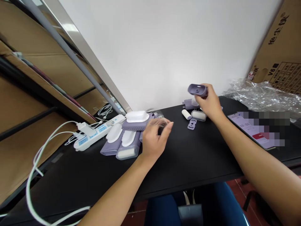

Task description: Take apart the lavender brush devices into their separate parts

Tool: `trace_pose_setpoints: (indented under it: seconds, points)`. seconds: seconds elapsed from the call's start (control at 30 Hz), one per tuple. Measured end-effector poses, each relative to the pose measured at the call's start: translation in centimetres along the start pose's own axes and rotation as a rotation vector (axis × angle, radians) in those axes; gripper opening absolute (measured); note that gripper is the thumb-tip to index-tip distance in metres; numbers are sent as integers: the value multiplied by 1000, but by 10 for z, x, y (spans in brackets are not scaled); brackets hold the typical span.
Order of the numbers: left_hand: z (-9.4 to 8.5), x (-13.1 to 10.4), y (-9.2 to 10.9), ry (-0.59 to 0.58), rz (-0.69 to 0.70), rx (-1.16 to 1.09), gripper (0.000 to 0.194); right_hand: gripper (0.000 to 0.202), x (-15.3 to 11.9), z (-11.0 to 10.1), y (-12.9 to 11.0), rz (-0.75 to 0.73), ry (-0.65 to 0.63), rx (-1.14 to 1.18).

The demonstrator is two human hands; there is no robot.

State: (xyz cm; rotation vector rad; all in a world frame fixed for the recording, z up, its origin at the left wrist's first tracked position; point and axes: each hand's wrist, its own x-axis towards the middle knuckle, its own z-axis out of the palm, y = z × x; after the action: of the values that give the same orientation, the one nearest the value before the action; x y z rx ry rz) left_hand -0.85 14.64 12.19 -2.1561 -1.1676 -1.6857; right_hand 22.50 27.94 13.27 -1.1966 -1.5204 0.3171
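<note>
My right hand (210, 103) holds a purple plastic housing (198, 90) lifted above the black table (188, 157), near the back wall. Under it lie a white roller (186, 114), a clear-capped white part (198, 115), a flat purple piece (192, 124) and another purple part (188, 103). My left hand (155, 138) hovers over the table with loosely curled fingers by a small clear wrapper (162, 121); whether it pinches the wrapper is unclear. Just left of it sits a pile of purple-and-white assembled units (128, 135).
A white power strip (94, 135) with plugs and white cables (35, 163) lies at the left. A phone (249, 127) rests at the right, with crumpled clear plastic (263, 94) and a cardboard box (279, 47) behind it. Cardboard and a metal rail line the left side.
</note>
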Motion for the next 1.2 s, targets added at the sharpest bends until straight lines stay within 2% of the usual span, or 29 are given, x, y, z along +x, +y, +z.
trace_pose_setpoints:
  seconds: [0.1, 0.2, 0.27, 0.37, 0.43, 0.53, 0.6, 0.73, 0.83, 0.97, 1.03, 1.1, 1.2]
  points:
    - [13, -9, -7, -237, -37, 40, 18, 49, 15, -5, 21, 54, 100, 39]
    - [25, -19, -17, -433, -117, 44, 21, 54, 20, -5, 34, 75, 100, 144]
    - [30, -22, -22, -518, -179, 46, 24, 55, 20, -4, 37, 83, 86, 192]
    - [33, -22, -23, -494, -261, 69, 49, 55, 18, -2, 33, 104, 81, 189]
    - [32, -19, -22, -433, -303, 75, 56, 54, 17, -2, 28, 134, 77, 174]
    - [27, -17, -21, -414, -334, 56, 39, 51, 16, -3, 21, 167, 56, 220]
    - [25, -16, -22, -451, -324, 46, 28, 53, 16, -6, 17, 216, 27, 306]
    - [24, -18, -22, -548, -235, 42, 6, 57, 17, -12, 7, 412, -58, 530]
    - [25, -19, -22, -607, -213, 74, 15, 41, 18, -14, 2, 459, -83, 592]
    - [24, -19, -20, -677, -236, 73, 26, 31, 17, -13, 0, 366, -60, 382]
    - [22, -18, -19, -653, -241, 70, 25, 45, 15, -14, -1, 287, -56, 214]
    - [21, -16, -18, -626, -244, 89, 23, 56, 12, -15, -3, 202, -116, 57]
    - [21, -16, -16, -685, -256, 115, 27, 49, 7, -17, -6, 115, -286, -171]
